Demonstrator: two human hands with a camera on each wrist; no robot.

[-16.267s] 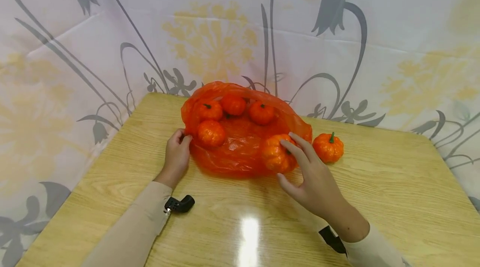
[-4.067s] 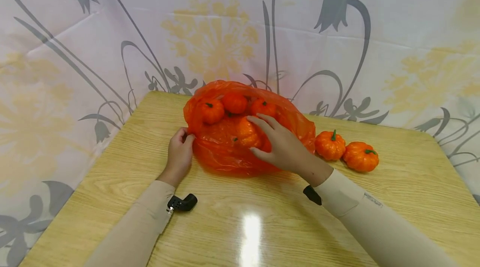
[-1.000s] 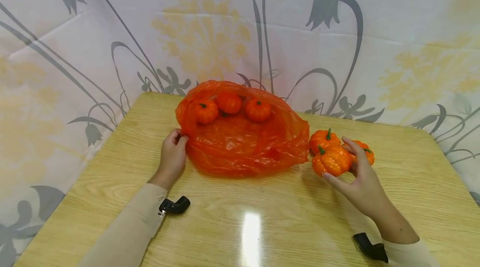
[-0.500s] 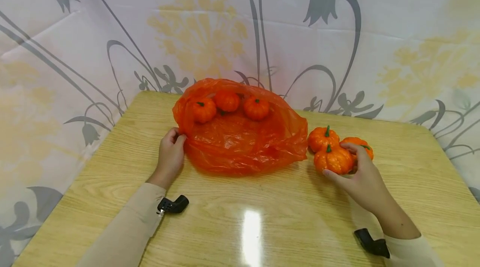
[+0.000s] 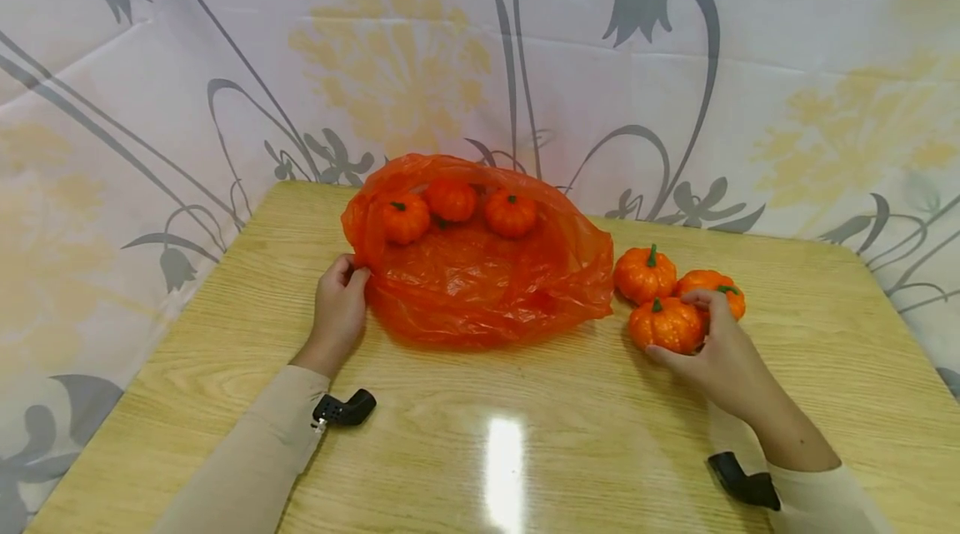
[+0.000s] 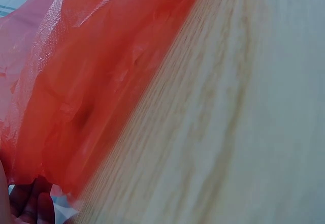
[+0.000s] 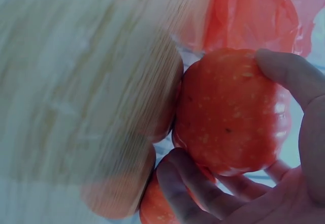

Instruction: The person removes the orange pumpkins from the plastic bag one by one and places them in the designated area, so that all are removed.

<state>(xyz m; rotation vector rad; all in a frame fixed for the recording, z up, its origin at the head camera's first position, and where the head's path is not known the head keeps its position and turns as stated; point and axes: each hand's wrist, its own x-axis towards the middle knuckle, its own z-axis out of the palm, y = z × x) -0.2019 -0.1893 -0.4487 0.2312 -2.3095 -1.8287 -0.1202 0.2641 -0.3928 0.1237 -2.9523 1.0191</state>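
Observation:
My left hand (image 5: 339, 309) pinches the left rim of a thin orange plastic bag (image 5: 472, 292); its fingertips show at the lower left corner of the left wrist view. Three small orange pumpkins, one of them this left one (image 5: 406, 220), sit inside toward the bag's back. On the right, my right hand (image 5: 731, 359) grips a small pumpkin (image 7: 231, 112) between thumb and fingers, its green stem upward. That pumpkin is at the tabletop, close in front of two others, one with an upright stem (image 5: 645, 276) and one tipped sideways (image 5: 712, 292).
Everything is on a light wooden table (image 5: 420, 451) with a bright light reflection near its front. Behind the table hangs a pale cloth (image 5: 450, 59) with grey and yellow flowers. Black wrist devices, such as the left one (image 5: 345, 409), stick out from both sleeves.
Earlier, the right hand took pumpkins out of the bag to its right side. Over the last second it has lowered the held one in front of the other two. The left hand keeps its hold.

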